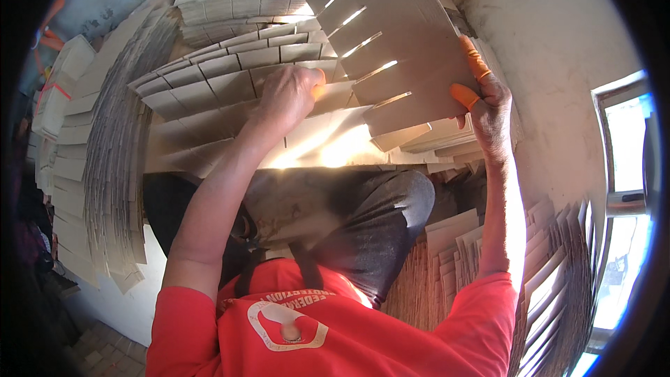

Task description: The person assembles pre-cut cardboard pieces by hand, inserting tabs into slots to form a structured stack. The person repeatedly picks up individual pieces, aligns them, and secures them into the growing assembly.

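Note:
My right hand (486,94), with orange finger covers, grips a brown slotted cardboard divider sheet (412,35) by its right edge. The sheet is raised and tilted, and light shows through the row of slots along its left side. My left hand (289,94) is closed over a set of interlocked cardboard dividers (230,87) in front of me. An orange cover shows at its fingertips. Whatever its fingers pinch is hidden behind the hand. The dividers stand in rows that cross to form cells, and bright sunlight falls on their near right part.
Tall stacks of cardboard dividers (115,146) rise at the left, with another stack (241,0) at the back. More slotted cardboard (544,286) leans at the lower right, near a bright window (624,146). My bent legs (377,216) lie just before the dividers. A wall (551,49) bounds the right side.

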Motion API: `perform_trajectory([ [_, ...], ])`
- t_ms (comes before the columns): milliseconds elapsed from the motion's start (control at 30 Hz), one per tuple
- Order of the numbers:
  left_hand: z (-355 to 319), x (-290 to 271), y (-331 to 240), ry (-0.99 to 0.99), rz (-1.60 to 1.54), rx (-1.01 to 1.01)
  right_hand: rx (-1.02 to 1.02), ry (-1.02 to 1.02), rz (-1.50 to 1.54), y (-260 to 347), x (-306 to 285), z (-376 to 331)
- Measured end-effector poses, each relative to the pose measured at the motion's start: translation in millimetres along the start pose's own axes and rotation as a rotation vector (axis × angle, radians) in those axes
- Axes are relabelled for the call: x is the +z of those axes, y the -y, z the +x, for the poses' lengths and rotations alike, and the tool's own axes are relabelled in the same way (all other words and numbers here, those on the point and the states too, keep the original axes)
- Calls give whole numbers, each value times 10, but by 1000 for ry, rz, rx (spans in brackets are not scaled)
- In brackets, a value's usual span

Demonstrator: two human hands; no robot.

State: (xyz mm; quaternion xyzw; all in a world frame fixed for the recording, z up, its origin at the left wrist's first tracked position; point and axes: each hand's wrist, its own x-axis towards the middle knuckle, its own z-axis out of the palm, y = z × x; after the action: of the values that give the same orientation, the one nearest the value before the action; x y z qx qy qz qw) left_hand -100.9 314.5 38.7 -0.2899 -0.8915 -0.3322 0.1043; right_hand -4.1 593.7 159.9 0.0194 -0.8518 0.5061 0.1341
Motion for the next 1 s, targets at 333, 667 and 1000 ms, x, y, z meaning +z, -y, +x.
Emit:
perform_trajectory([
  [333, 20, -1, 46, 32, -68, -6, 20, -48, 2, -60, 29, -170],
  [667, 258, -72, 292, -60, 144, 33, 18, -32, 0, -113, 52, -214],
  [1000, 298, -40, 284, 153, 202, -73, 31, 51, 5, -224, 69, -215],
])
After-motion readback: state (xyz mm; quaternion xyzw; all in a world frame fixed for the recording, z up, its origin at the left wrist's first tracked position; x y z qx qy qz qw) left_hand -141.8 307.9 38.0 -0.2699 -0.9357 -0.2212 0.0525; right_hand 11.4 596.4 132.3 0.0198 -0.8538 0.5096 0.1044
